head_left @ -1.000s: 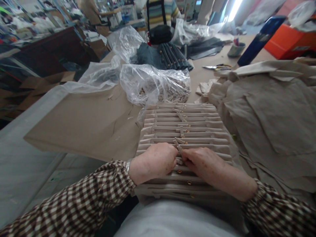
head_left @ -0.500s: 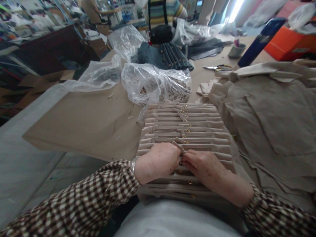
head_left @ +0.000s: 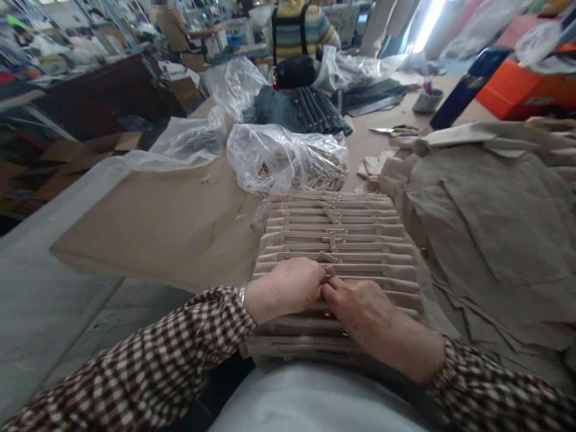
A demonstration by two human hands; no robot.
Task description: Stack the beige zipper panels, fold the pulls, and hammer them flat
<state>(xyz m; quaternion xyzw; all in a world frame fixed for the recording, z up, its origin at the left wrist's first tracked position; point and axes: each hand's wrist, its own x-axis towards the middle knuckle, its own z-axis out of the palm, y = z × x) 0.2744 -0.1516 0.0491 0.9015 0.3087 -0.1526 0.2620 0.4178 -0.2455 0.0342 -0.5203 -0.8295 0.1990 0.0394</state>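
A stack of beige fabric pieces [head_left: 342, 234] with zippers and small gold pulls lies overlapped in rows in front of me. My left hand [head_left: 285, 288] and my right hand [head_left: 360, 309] rest on a near row, fingers curled and meeting at a small beige zipper tab [head_left: 327, 271]. Both hands pinch at that tab; the fingertips hide the exact grip. I wear brown-and-white checked sleeves.
A clear plastic bag [head_left: 288, 157] of small beige parts sits behind the stack. A pile of beige fabric [head_left: 490, 216] lies to the right. Brown paper [head_left: 162, 222] covers the table at left. Scissors [head_left: 396, 129], a cup, dark garments and a person in a striped top [head_left: 299, 27] are farther back.
Both hands have shifted slightly left and closer together on the same row. The view has tilted a little; the stack has not moved.
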